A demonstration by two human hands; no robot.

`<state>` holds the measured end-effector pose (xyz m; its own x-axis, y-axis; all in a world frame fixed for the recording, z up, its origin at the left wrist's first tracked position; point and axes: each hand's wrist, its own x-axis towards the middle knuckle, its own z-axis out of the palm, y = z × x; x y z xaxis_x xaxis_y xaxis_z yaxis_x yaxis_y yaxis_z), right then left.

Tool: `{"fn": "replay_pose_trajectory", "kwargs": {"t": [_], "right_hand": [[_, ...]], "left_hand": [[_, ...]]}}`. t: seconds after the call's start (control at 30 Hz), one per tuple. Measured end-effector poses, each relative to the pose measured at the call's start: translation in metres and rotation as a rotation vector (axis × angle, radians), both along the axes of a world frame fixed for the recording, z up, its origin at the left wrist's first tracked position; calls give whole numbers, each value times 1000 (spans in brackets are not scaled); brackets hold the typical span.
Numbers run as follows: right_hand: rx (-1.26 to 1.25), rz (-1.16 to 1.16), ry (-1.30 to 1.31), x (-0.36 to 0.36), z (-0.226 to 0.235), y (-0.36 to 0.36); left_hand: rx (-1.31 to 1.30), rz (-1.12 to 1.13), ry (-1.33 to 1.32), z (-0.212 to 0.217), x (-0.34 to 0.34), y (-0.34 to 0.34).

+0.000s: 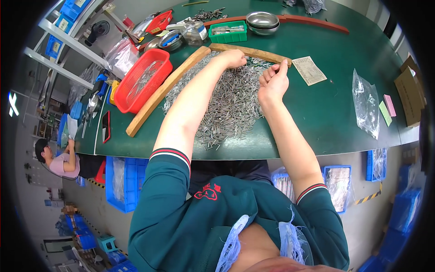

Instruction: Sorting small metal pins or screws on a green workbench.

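A wide heap of small metal pins (229,106) lies on the green tabletop in front of me. My left hand (233,59) is closed at the far edge of the heap, its fingertips turned down among the pins. Over the heap's right side, my right hand (275,82) is curled shut with thumb and forefinger pressed together near the end of a wooden bar. What either hand pinches is too small or hidden to tell. One wooden strip (168,92) borders the heap on the left, and a second wooden bar (253,53) runs along its far side.
Left of the strip stands a red basket (121,93) with thin metal pieces. Beyond are a green bin (228,39), steel bowls (263,20) and a jar (195,35). A paper slip (309,70) and plastic bag (365,104) lie right. Another person (63,163) sits far left.
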<state>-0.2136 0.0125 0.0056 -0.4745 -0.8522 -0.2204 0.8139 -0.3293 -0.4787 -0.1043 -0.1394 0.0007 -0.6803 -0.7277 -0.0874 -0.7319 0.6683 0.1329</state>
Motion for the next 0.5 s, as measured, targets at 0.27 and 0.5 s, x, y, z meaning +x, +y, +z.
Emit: {"fn": "replay_pose_trajectory", "kwargs": {"t": [0.27, 0.5], "right_hand": [[-10, 268, -21, 8, -13, -4], [-16, 482, 39, 14, -14, 0]], "left_hand": [[1213, 708, 1077, 3, 91, 16], [1452, 486, 1519, 5, 120, 65]]}}
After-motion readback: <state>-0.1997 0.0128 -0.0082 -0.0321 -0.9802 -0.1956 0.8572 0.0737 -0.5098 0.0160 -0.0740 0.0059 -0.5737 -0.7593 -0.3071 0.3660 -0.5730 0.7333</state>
